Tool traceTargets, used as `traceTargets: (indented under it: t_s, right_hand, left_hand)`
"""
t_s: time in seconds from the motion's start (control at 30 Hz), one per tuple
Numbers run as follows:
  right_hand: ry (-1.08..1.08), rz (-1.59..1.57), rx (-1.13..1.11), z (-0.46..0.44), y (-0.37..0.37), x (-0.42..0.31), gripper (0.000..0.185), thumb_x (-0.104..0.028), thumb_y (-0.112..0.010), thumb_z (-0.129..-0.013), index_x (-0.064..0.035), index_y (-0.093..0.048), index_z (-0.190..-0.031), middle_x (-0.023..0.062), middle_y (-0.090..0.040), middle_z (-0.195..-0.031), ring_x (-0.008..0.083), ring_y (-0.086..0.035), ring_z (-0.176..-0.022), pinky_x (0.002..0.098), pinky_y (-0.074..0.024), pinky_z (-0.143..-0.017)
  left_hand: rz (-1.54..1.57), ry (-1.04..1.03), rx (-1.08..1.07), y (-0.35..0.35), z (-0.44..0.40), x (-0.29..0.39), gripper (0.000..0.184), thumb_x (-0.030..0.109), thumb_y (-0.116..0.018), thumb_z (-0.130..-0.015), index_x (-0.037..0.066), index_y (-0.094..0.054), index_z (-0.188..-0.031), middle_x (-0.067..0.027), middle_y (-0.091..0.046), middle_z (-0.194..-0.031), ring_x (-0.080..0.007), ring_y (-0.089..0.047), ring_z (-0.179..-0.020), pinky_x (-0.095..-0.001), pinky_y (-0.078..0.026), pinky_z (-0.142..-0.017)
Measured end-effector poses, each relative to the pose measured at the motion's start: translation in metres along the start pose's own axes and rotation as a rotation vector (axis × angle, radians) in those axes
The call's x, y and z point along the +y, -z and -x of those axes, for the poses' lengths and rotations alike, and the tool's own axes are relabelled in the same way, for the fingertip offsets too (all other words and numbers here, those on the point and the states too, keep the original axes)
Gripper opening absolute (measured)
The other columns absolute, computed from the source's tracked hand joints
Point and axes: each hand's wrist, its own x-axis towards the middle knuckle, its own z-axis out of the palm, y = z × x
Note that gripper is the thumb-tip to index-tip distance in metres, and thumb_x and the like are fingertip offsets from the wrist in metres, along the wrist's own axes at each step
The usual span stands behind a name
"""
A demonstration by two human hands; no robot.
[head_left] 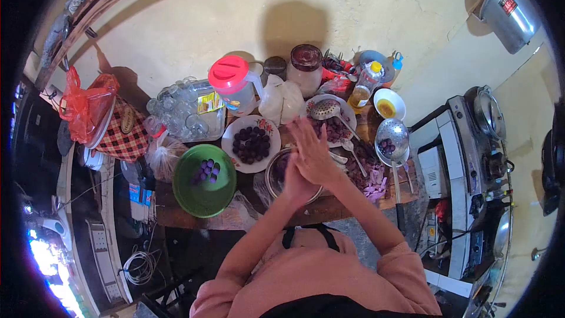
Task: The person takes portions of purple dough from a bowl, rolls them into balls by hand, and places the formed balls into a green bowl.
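Note:
My right hand (318,156) lies across my left hand (299,184), palms pressed together, over a metal bowl (272,187) of purple stuff. The right fingers are stretched out and smeared by motion; the left fingers are mostly hidden. Whatever is between the palms is hidden. Left of the bowl, a flowered plate (269,132) bears dark purple balls (252,144). Lighter purple balls (207,171) sit in a green basin (187,197). To the right, a skimmer (325,109) rests over another plate of purple pieces, with a fork (356,162) nearby.
A pink-lidded jug (229,73), a tray of glass jars (197,123), a lidded jar (306,73) and an oil bottle (364,88) line the back. A second skimmer (393,132) lies at the right, handle toward me. A stove (468,135) stands beyond it.

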Motion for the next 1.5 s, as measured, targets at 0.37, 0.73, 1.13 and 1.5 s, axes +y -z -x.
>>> traceTargets:
  t_s: [0.37, 0.73, 1.13, 1.5]
  right_hand:
    - [-0.048, -0.28, 0.085, -0.006, -0.015, 0.011, 0.059, -0.035, -0.038, -0.088, -0.0117, -0.021, -0.139, 0.0128, -0.016, -0.145, 0.0296, -0.019, -0.133, 0.0601, -0.0055, -0.102]
    - [-0.148, -0.775, 0.337, 0.031, 0.038, 0.012, 0.041, -0.018, -0.06, -0.082, -0.0045, -0.051, -0.119, 0.013, -0.043, -0.131, 0.0271, -0.033, -0.125, 0.0396, -0.0228, -0.101]
    - [-0.085, -0.391, 0.411, 0.071, 0.004, -0.009, 0.039, -0.01, -0.073, -0.063, -0.014, -0.065, -0.101, 0.0063, -0.054, -0.118, 0.0254, -0.048, -0.112, 0.0425, -0.0293, -0.096]
    - [-0.16, -0.418, 0.416, 0.071, 0.001, -0.01, 0.051, -0.001, -0.067, -0.062, -0.0121, -0.056, -0.11, -0.0007, -0.062, -0.099, 0.019, -0.054, -0.087, 0.0395, -0.0298, -0.087]
  left_hand:
    - [0.188, 0.029, 0.074, 0.0, -0.002, -0.025, 0.064, 0.054, -0.036, -0.088, 0.009, -0.031, -0.133, -0.0118, -0.041, -0.13, -0.0276, -0.036, -0.123, -0.0413, -0.026, -0.105]
    - [0.114, 0.128, 0.169, -0.01, 0.002, 0.015, 0.064, 0.051, -0.029, -0.091, -0.001, -0.035, -0.129, -0.0159, -0.036, -0.134, -0.0272, -0.035, -0.124, -0.0401, -0.025, -0.106]
    - [0.06, 0.045, 0.115, -0.015, 0.002, 0.016, 0.062, 0.049, -0.02, -0.093, 0.007, -0.021, -0.138, -0.0078, -0.027, -0.142, -0.028, -0.028, -0.128, -0.0426, -0.023, -0.106]
    - [-0.149, 0.049, 0.084, -0.018, 0.009, 0.019, 0.058, 0.045, -0.026, -0.093, 0.004, -0.027, -0.134, -0.0112, -0.029, -0.14, -0.0284, -0.028, -0.129, -0.043, -0.022, -0.107]
